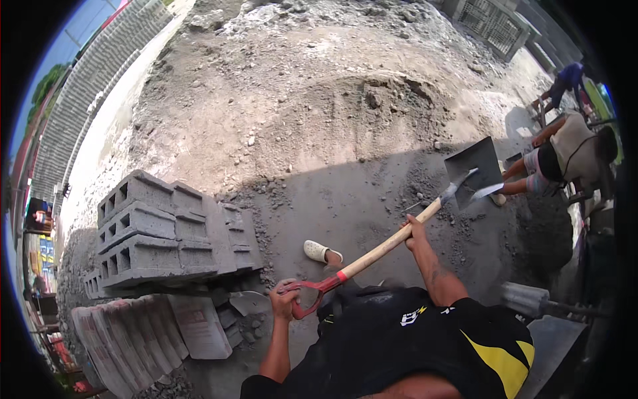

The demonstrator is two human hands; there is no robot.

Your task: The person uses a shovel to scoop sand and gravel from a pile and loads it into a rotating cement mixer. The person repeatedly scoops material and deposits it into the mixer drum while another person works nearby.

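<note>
Wearer's black shirt (392,346) with yellow panels fills the near foreground. Left hand (284,299) out ahead of it, fingers wrapped round the red D-shaped grip (328,284) of a shovel (379,257). Right hand (417,233) farther forward and to the right, clenched about the pale wooden shaft, a little short of the metal socket. Shovel runs slantwise from the left hand, through the right, and on beyond — dark squarish blade (473,166) ahead and to the right of the right hand. Cannot tell whether the blade touches the ground (312,206).

Between the hands, ahead of the left: one pale clog (316,252) on a foot, in shade. Left of the left hand: grey hollow concrete blocks (159,226), stacked in tiers; nearer, a leaning row of pale flat pieces (133,339) — sacks or slabs, unclear. Ahead of both hands, in sun: a mound of sandy soil (372,110). Right of the right hand, past the blade: a bent-over co-worker (577,146) in a light top; a second person (569,81) in blue farther off.
</note>
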